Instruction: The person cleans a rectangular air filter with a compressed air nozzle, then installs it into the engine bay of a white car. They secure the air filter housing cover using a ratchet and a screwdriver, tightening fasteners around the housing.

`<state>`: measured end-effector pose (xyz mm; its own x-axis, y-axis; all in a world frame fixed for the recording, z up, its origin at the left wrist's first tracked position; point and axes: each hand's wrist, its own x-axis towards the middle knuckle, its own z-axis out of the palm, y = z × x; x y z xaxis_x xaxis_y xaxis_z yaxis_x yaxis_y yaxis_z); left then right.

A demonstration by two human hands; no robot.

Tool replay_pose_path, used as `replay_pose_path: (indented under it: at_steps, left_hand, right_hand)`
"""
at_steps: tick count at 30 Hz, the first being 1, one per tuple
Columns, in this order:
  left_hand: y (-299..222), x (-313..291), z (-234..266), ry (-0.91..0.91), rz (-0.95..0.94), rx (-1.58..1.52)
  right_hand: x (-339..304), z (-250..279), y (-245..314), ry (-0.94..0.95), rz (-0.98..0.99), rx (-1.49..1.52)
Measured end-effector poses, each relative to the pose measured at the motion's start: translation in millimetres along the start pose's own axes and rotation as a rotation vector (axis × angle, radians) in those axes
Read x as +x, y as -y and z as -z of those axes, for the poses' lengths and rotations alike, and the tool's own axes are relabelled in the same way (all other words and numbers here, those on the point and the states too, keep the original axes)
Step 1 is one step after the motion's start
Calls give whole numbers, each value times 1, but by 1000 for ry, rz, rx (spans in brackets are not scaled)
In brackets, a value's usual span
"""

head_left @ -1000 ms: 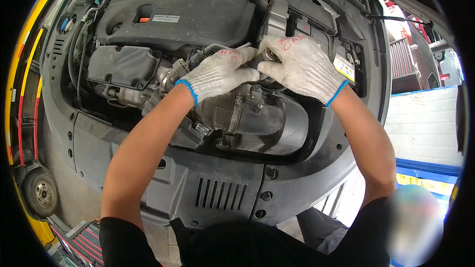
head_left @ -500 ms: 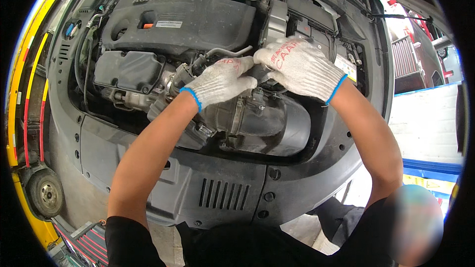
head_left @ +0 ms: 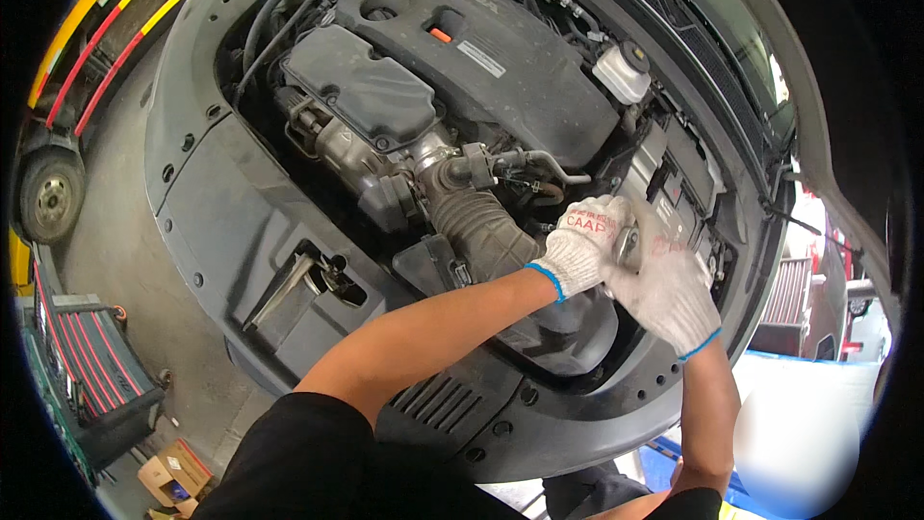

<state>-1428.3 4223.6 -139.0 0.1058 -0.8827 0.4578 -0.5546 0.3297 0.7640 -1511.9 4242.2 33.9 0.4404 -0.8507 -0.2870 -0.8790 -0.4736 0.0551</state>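
Both hands wear off-white knit gloves with blue cuffs and meet over the right front of an open engine bay. My left hand has its fingers curled in a fist; whatever lies inside is hidden. Against it, my right hand is smeared by motion at the fingers. Between its thumb and fingers shows a small shiny metal part, too hidden to name. Under the hands is a black plastic intake housing, joined on the left to a ribbed rubber air hose. The car battery sits just beyond them.
A black engine cover and a white-bodied fluid reservoir lie farther back. The raised hood hangs at the right. Along the front runs a black plastic trim panel. A tool cart and cardboard box stand at left.
My view has turned, so the engine bay looks tilted. My hands, then side by side near the battery, now press together, with the metal part showing between them.
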Motion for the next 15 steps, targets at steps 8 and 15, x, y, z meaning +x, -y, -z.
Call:
replay_pose_path:
  at_steps: [8, 15]
  left_hand:
    - [2, 17, 22, 399, 163, -213]
    - [-3, -4, -6, 90, 173, -93]
  right_hand:
    - [24, -15, -46, -234, 355, -217]
    - [23, -28, -46, -116, 161, -255]
